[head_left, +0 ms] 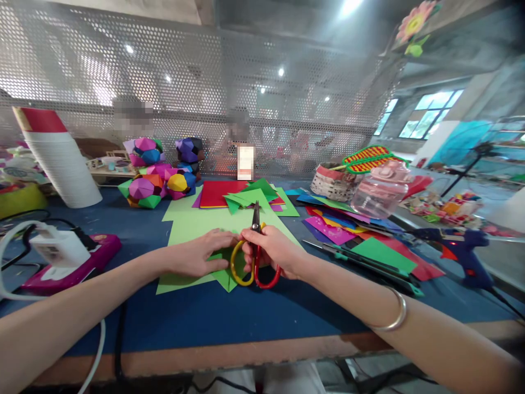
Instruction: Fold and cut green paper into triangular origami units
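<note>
In my right hand point(273, 249) is a pair of scissors point(255, 219), its dark blades pointing away from me, with one yellow and one red handle loop hanging below the fingers. Just left of the scissors, my left hand point(205, 251) rests on green paper point(188, 235), thumb and fingers apart, the fingertips close to my right hand. Under and beside my left hand lies a darker green paper piece point(225, 278), partly hidden. Beyond the blades, cut green paper pieces point(246, 198) lie over a red paper stack point(213, 194).
Faceted coloured paper balls point(143, 189) and stacked paper cups point(61, 158) stand at the left, behind a purple power strip point(77, 268). To the right are coloured sheets point(332, 230), a long-bladed tool point(361, 260), a glue gun point(463, 246), a pink bottle point(381, 189) and a basket point(332, 180).
</note>
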A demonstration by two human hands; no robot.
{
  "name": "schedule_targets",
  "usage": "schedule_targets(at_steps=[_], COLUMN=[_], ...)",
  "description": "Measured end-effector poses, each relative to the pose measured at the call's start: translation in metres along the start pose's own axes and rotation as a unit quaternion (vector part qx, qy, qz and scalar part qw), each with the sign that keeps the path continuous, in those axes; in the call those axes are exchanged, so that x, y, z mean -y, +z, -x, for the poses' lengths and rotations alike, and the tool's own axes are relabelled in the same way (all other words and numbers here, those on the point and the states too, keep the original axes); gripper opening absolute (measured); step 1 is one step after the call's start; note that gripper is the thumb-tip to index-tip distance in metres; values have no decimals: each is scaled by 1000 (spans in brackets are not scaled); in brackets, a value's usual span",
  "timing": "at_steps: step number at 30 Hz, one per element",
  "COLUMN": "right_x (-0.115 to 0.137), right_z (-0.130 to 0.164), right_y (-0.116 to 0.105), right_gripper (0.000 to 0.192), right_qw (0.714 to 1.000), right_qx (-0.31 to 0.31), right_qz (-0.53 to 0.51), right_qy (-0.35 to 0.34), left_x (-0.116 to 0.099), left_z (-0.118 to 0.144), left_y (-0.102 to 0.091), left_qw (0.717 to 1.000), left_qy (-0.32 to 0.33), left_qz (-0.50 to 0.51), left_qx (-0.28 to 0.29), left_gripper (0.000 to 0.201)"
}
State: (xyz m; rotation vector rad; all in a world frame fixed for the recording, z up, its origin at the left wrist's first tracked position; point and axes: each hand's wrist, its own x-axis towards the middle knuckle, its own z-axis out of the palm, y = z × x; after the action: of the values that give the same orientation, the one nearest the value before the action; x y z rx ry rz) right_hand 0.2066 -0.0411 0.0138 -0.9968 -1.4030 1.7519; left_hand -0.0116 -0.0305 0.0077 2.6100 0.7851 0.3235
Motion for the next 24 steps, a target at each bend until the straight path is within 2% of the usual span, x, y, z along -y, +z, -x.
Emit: schedule_targets(at_steps=[9, 12, 18, 24], right_x=[-1, 1, 2, 1], right_z=[5, 2, -4, 5], right_y=[20, 15, -1, 21], right_gripper=[22, 20, 19, 17], right_qw=[1000, 1000, 1000, 1000], right_qx=[17, 18, -7, 19], right_qz=[-12, -7, -1, -3], right_qy=[14, 21, 16, 20], left_x=[-6, -5, 0, -2], left_z=[-2, -2, -3, -4], left_y=[-1, -1, 0, -1], left_qw=[1000, 1000, 1000, 1000], left_qy=[5, 10, 24, 13], left_qz=[-10, -7, 4, 13], left_qx=[-6, -9, -4, -2], left_gripper=[17, 18, 32, 22])
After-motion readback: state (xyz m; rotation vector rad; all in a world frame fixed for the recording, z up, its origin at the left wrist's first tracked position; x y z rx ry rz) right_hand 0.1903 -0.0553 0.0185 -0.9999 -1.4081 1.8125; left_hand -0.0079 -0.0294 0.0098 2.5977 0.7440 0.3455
